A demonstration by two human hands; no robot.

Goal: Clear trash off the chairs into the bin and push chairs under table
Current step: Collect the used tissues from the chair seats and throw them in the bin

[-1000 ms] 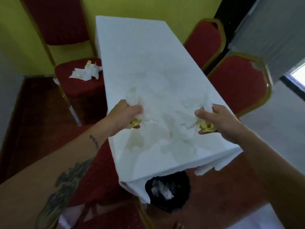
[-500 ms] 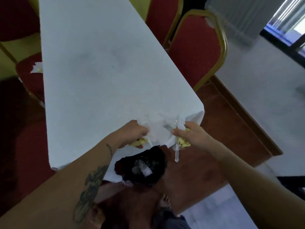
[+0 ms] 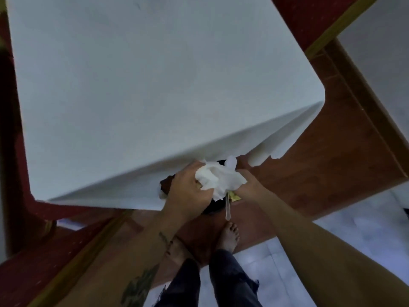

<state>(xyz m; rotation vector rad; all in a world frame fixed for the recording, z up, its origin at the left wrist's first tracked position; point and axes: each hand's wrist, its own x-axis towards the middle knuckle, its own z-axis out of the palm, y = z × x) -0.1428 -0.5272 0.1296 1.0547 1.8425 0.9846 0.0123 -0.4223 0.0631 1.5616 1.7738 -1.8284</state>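
Note:
My left hand (image 3: pixel 188 191) and my right hand (image 3: pixel 250 185) meet just past the table's near edge, both closed on one crumpled bundle of white tissue trash (image 3: pixel 218 180). Yellow scraps (image 3: pixel 233 196) and a clear plastic utensil (image 3: pixel 228 209) stick out below it. The bundle hangs over the black bin (image 3: pixel 213 206), which is almost wholly hidden under my hands. The white table (image 3: pixel 143 85) fills the upper view. A red chair with a gold frame (image 3: pixel 33 269) stands at my lower left.
Another red and gold chair (image 3: pixel 314 18) shows at the top right, beside the table. My bare feet (image 3: pixel 229 237) stand on a brown wooden floor strip (image 3: pixel 321 162); pale tiles (image 3: pixel 365 235) lie to the right. A dark red chair part (image 3: pixel 13 173) runs along the left edge.
My hands came together and dropped from the tabletop to below its near edge, gathering the tissue into one bundle over the bin. The view tilted steeply down to my feet.

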